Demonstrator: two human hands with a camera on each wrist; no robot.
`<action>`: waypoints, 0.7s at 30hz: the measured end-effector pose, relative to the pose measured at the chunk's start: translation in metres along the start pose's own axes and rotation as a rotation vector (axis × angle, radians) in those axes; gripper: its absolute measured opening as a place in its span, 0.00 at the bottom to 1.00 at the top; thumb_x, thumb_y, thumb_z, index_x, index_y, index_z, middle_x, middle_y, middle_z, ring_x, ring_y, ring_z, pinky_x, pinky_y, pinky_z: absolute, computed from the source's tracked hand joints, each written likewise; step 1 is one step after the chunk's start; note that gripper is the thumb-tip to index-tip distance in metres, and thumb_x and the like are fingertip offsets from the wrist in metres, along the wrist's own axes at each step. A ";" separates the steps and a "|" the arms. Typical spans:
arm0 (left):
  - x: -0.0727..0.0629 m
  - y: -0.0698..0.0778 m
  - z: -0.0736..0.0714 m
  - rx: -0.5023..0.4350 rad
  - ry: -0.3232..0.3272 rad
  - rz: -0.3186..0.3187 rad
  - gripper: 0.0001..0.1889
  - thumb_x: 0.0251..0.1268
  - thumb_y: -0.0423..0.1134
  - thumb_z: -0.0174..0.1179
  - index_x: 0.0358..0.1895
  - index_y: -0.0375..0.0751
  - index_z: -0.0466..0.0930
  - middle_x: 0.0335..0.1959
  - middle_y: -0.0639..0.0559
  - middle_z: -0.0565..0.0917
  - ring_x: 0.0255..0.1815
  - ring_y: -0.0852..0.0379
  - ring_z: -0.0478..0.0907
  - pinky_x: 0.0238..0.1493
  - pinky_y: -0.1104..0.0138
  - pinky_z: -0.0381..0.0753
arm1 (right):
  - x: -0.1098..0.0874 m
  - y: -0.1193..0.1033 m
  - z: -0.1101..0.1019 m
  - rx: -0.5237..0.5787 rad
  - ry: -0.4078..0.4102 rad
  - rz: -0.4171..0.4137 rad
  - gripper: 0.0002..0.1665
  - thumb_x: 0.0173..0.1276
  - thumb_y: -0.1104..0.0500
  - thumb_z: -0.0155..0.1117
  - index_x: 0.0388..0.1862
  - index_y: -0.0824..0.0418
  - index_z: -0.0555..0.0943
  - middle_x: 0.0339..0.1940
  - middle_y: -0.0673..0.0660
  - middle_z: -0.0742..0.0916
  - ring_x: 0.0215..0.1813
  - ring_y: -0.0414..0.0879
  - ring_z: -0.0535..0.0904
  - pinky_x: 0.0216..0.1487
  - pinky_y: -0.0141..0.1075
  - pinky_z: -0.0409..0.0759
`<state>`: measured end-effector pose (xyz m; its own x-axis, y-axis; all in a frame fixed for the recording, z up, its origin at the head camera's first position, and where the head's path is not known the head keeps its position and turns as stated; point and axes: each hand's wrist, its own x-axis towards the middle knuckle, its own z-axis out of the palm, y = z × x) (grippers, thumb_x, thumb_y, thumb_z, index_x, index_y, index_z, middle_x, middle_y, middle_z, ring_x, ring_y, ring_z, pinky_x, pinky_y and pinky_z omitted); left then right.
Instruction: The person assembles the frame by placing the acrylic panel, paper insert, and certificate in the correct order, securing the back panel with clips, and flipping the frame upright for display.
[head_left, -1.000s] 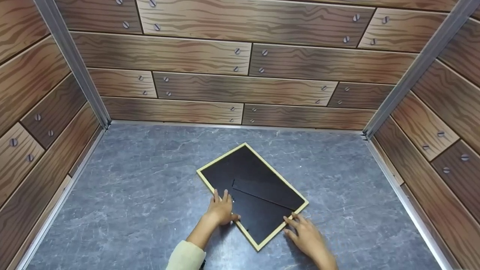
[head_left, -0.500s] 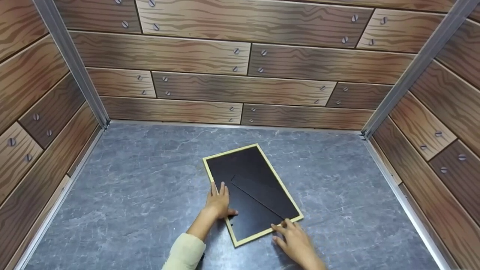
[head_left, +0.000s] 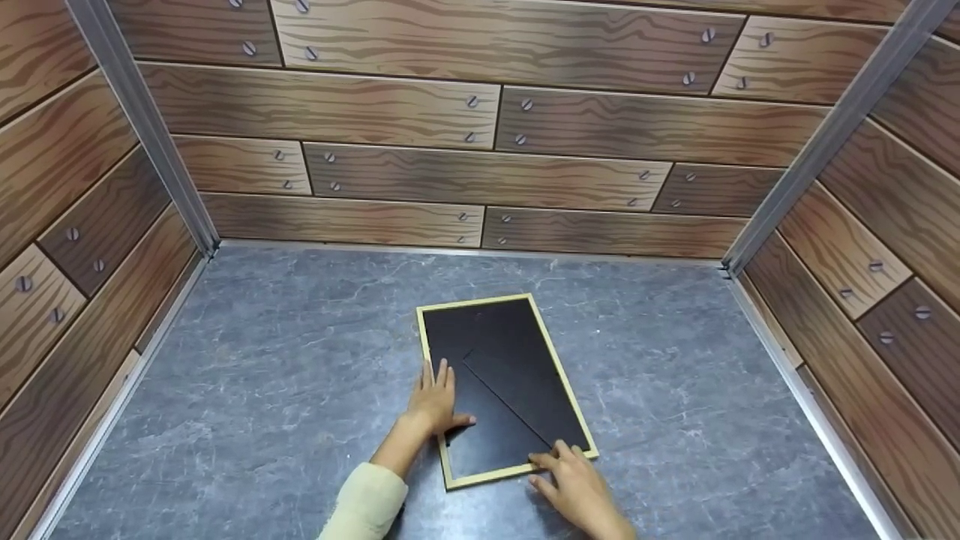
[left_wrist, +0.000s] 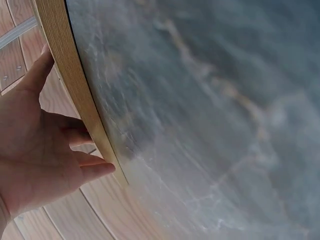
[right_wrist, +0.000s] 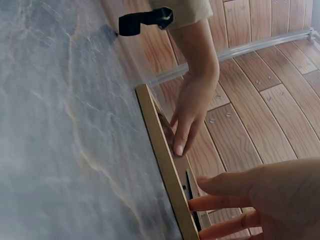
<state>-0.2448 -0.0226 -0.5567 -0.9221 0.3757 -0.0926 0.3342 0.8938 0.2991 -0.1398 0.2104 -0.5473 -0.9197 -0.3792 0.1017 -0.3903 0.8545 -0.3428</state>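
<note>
A picture frame (head_left: 517,360) lies back side up on the grey marbled surface, showing a black backing, a slanting stand leg and a pale yellow border. My left hand (head_left: 433,401) rests on its left edge with straight fingers, the thumb reaching over the backing. At the near edge, towards the right corner, the fingers of my right hand (head_left: 576,481) touch the border. The left wrist view shows the wood-grained side of the border (left_wrist: 82,90) against the fingers of my left hand (left_wrist: 42,135). In the right wrist view, my right hand (right_wrist: 265,200) meets the border with extended fingers.
The marbled surface (head_left: 300,337) spreads around the frame. Plank-patterned panels (head_left: 420,172) stand at the back and both sides, joined by grey metal corner posts (head_left: 150,127). A black strap (right_wrist: 145,21) shows by the left sleeve in the right wrist view.
The picture frame has turned clockwise on the surface, so its long sides now point more nearly away from me. My right hand has moved left and nearer with it; my left hand shifted slightly.
</note>
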 end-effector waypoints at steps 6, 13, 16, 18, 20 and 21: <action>-0.027 0.020 -0.003 0.052 0.011 0.058 0.47 0.44 0.57 0.67 0.61 0.25 0.64 0.63 0.26 0.59 0.64 0.28 0.52 0.61 0.49 0.58 | 0.015 0.019 0.002 -0.003 0.086 -0.033 0.28 0.53 0.47 0.70 0.50 0.61 0.80 0.40 0.54 0.77 0.42 0.50 0.72 0.39 0.44 0.73; -0.054 0.033 -0.002 0.117 -0.060 0.124 0.50 0.41 0.60 0.68 0.63 0.28 0.63 0.64 0.27 0.58 0.65 0.30 0.51 0.62 0.53 0.59 | 0.031 0.031 0.009 0.040 -0.027 -0.004 0.49 0.47 0.41 0.71 0.63 0.65 0.69 0.64 0.68 0.67 0.65 0.64 0.58 0.59 0.58 0.59; -0.056 0.033 -0.001 0.140 -0.060 0.118 0.51 0.40 0.61 0.67 0.64 0.29 0.63 0.64 0.28 0.58 0.65 0.31 0.52 0.62 0.53 0.60 | 0.034 0.032 0.011 0.066 -0.062 0.018 0.52 0.47 0.40 0.70 0.65 0.68 0.65 0.66 0.69 0.65 0.66 0.64 0.56 0.60 0.58 0.57; -0.056 0.033 -0.001 0.145 -0.062 0.110 0.51 0.39 0.61 0.67 0.64 0.28 0.62 0.64 0.28 0.58 0.65 0.30 0.52 0.61 0.53 0.60 | 0.036 0.032 0.013 0.080 -0.078 0.022 0.53 0.48 0.40 0.70 0.65 0.70 0.64 0.66 0.69 0.65 0.66 0.65 0.56 0.61 0.58 0.56; -0.056 0.032 0.000 0.149 -0.061 0.101 0.51 0.38 0.61 0.68 0.64 0.28 0.62 0.64 0.28 0.58 0.65 0.30 0.51 0.61 0.52 0.60 | 0.037 0.032 0.013 0.086 -0.092 0.019 0.53 0.49 0.40 0.69 0.65 0.71 0.64 0.66 0.69 0.64 0.67 0.65 0.56 0.61 0.58 0.55; -0.056 0.032 0.000 0.157 -0.062 0.097 0.52 0.38 0.61 0.67 0.64 0.28 0.62 0.64 0.28 0.58 0.65 0.30 0.51 0.61 0.52 0.60 | 0.038 0.031 0.013 0.092 -0.097 0.018 0.53 0.49 0.40 0.69 0.65 0.71 0.64 0.66 0.69 0.64 0.67 0.65 0.55 0.61 0.58 0.55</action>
<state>-0.1830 -0.0152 -0.5417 -0.8717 0.4724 -0.1303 0.4521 0.8779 0.1579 -0.1864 0.2179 -0.5659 -0.9164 -0.4003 0.0049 -0.3636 0.8272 -0.4284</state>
